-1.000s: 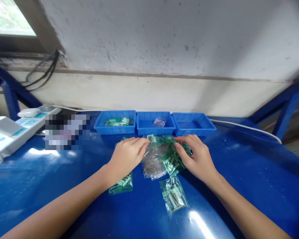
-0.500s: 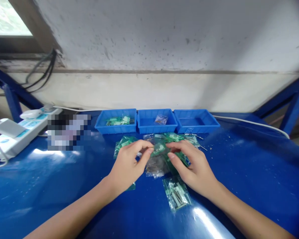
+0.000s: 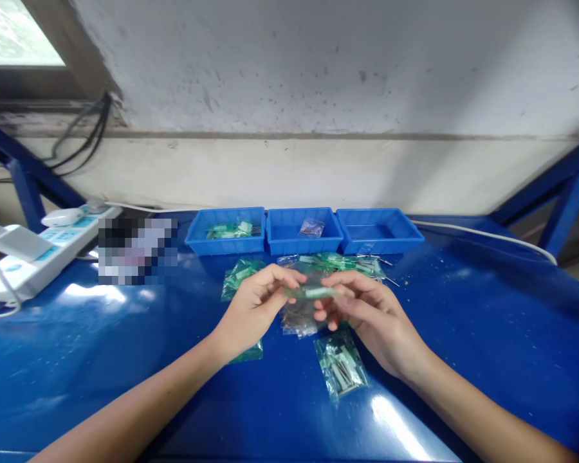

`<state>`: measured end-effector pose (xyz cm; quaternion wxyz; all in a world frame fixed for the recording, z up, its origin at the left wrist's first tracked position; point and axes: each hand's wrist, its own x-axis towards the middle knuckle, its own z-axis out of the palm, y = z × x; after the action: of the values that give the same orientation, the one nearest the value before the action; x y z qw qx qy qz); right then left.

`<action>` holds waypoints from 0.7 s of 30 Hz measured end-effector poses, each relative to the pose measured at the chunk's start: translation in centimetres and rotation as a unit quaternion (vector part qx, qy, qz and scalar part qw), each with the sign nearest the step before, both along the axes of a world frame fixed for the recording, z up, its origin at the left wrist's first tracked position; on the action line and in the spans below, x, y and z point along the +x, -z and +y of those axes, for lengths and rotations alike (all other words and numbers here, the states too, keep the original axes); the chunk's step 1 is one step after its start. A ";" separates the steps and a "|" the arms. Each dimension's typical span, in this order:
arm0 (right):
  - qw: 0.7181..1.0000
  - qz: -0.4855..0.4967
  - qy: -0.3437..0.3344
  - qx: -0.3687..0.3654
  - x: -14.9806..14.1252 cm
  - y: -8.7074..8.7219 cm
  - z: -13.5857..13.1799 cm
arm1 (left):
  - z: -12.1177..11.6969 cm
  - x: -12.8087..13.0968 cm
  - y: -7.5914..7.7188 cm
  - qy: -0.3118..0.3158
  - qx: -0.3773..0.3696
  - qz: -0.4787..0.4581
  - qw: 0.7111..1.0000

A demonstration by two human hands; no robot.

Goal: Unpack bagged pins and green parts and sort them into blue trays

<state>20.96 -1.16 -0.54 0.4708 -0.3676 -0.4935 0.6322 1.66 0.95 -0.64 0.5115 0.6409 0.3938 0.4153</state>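
In the head view, the left hand (image 3: 251, 305) is pinching one end of a green bag (image 3: 314, 292) between thumb and fingers. The right hand (image 3: 381, 318) is pinching the other end, its lower fingers curling underneath. The bag is blurring, but something pale is showing inside; it is hanging above the table (image 3: 193, 405), over some clear bags (image 3: 299, 320).

Behind the hands, a green pile (image 3: 335, 262) is lying just in front of three blue trays standing in a row. The left tray (image 3: 224, 247) is holding green packets (image 3: 229, 230), the middle tray (image 3: 303, 247) is holding a clear packet (image 3: 311, 227), and the right tray (image 3: 383, 247) is standing beside it. Nearer the person, a front bag (image 3: 342, 370) is lying flat, showing thin rods and pale pieces. At far left, a power strip (image 3: 53, 257) is resting near a pixelated patch.
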 end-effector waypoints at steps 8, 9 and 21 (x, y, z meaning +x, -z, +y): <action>0.968 -0.170 0.097 0.160 -0.3 0.4 -0.6 | -0.1 -0.9 -0.2 -0.030 0.115 0.115 0.986; 0.957 -0.190 0.126 0.180 -0.3 0.5 -0.7 | -0.2 -1.0 -0.2 -0.029 0.124 0.128 0.984; 0.776 -0.365 0.120 0.500 -0.1 -0.2 -1.2 | -0.3 -0.7 -1.7 0.079 -0.059 0.072 0.992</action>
<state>20.86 -2.39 -0.37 0.4450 -0.3400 -0.8267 0.0535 0.92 0.62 1.08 0.5498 0.6673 0.4014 0.3021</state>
